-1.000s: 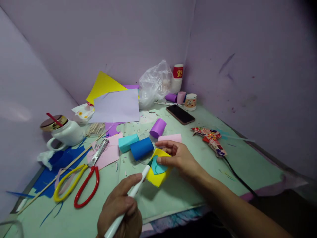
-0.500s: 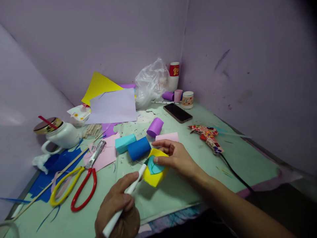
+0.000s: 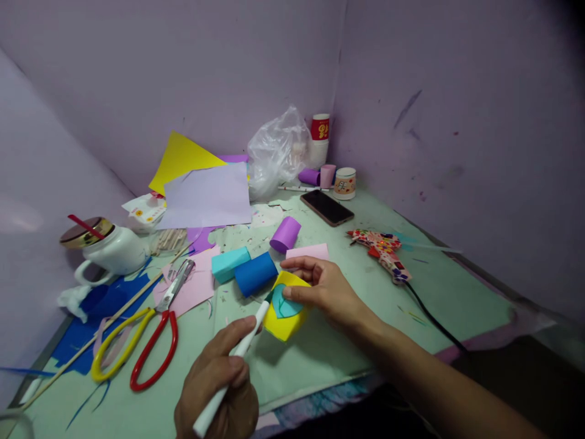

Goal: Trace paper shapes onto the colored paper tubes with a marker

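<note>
Your left hand [image 3: 217, 381] pinches a white marker [image 3: 237, 360] between thumb and fingers, its dark tip pointing up and away from you at the left edge of a turquoise cutout [image 3: 284, 308]; whether the tip touches it, you cannot tell from here. The cutout, which bears thin dark lines, lies against the face of a yellow paper piece [image 3: 282, 331], and you have both in your right hand [image 3: 331, 292], the thumb pressed on the cutout and the other fingers bent around the far side, partly hidden. The yellow piece is tilted and held in front of you, near the middle of the table [image 3: 338, 360]. Just beyond it lie a blue paper tube [image 3: 256, 274] and a turquoise paper tube [image 3: 230, 264], next to each other, with a purple tube [image 3: 286, 235] farther back and a pale pink piece [image 3: 311, 250] partly behind your right fingers. To your left, scissors [image 3: 167, 305] with one yellow and one red handle lie beside a long thin stick [image 3: 137, 297]. Over to your right rests a patterned glue gun [image 3: 379, 247], and beyond your right hand lies a dark phone [image 3: 326, 207].
</note>
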`<state>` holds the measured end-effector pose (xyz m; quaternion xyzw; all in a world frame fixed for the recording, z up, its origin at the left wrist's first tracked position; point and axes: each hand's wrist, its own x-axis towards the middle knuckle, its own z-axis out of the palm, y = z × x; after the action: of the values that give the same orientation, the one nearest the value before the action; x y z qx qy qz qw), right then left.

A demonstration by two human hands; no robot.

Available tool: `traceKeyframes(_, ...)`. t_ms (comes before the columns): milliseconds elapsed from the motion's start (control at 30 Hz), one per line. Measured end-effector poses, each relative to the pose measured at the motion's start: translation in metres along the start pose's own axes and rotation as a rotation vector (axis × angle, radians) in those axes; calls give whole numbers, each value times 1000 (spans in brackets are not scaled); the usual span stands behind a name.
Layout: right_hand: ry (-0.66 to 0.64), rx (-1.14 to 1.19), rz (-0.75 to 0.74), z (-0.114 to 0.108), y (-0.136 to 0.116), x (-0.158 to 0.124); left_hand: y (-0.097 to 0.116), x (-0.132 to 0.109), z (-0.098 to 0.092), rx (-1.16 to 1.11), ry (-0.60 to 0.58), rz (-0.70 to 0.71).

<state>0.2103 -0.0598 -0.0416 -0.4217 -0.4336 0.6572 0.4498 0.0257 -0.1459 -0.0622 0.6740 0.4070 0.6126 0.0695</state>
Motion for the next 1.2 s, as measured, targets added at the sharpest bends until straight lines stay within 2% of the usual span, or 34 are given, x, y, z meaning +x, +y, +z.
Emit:
traceKeyframes(200,-4,15,-20,0,1,1,0,1,0,-21,11,53)
traceKeyframes(367,8,50,-24,0,1,1,-4,8,-10,-108,-83,80)
traceKeyframes(500,14,67,-30,0,0,1,-5,8,-14,-85,-120,49)
traceKeyframes(733,28,71,-50,-1,0,2,-1,8,-11,-77,-96,17)
traceKeyframes(900,28,82,-66,-1,0,2,-5,7,-9,-113,-52,49)
traceKeyframes(1100,40,94,-78,-1,1,2,-4,4,-13,-82,-115,34)
traceKeyframes(1200,48,97,-74,-1,0,2,-3,3,-14,-60,-107,29)
